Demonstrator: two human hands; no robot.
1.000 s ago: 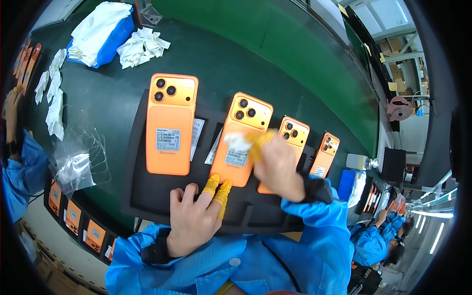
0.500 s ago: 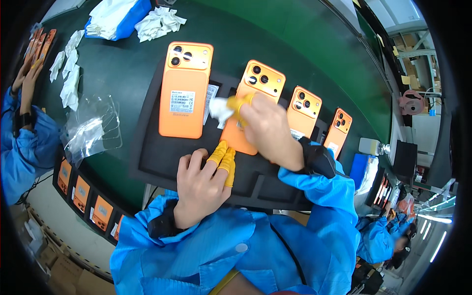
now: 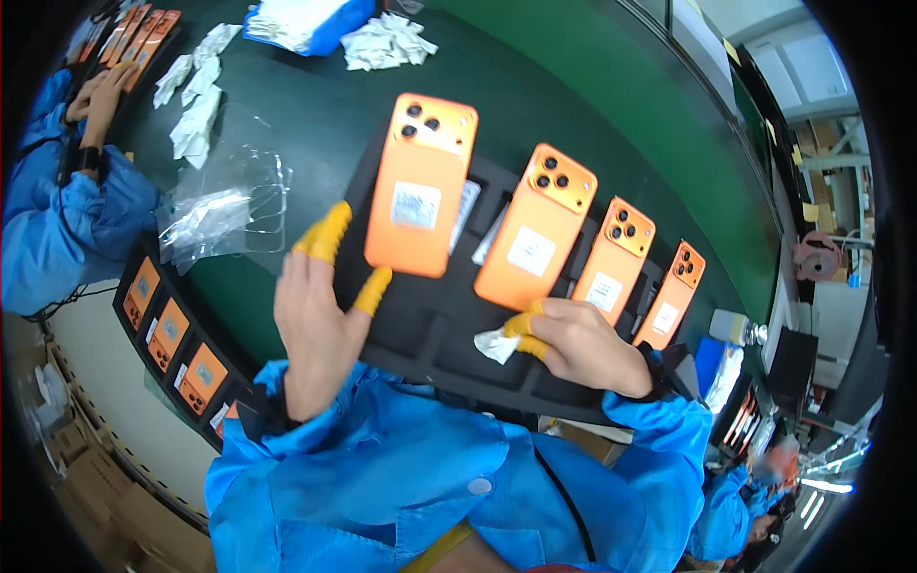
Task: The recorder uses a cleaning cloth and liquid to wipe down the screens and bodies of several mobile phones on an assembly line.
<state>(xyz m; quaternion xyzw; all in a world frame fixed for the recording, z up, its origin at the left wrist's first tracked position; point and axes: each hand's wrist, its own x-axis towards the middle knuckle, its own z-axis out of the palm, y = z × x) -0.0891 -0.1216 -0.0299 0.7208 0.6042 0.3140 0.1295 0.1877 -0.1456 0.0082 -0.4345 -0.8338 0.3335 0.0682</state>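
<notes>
Several orange smartphones lie back up in a row on a black foam tray (image 3: 430, 320), each with a camera block and a white label. My left hand (image 3: 320, 310), in yellow finger cots, is beside the leftmost phone (image 3: 406, 246); its fingers are apart, the thumb by the phone's lower left corner, and it holds nothing. A crumpled white wipe (image 3: 495, 346) is pinched in my right hand (image 3: 585, 342), also in yellow finger cots. That hand is just below the second phone (image 3: 516, 279). To the right lie the third phone (image 3: 623, 250) and the last phone (image 3: 659, 329).
Clear plastic film (image 3: 224, 215) and crumpled wipes (image 3: 198, 124) lie left on the green table. A blue-and-white pack (image 3: 310, 24) is at the back. Another tray with orange phones (image 3: 167, 334) stands lower left. A co-worker's hands (image 3: 103, 100) handle phones at far left.
My right hand has drawn the wipe down off the second phone. My left hand has moved from that phone's lower edge to the leftmost phone, and its fingers have spread. The view has shifted.
</notes>
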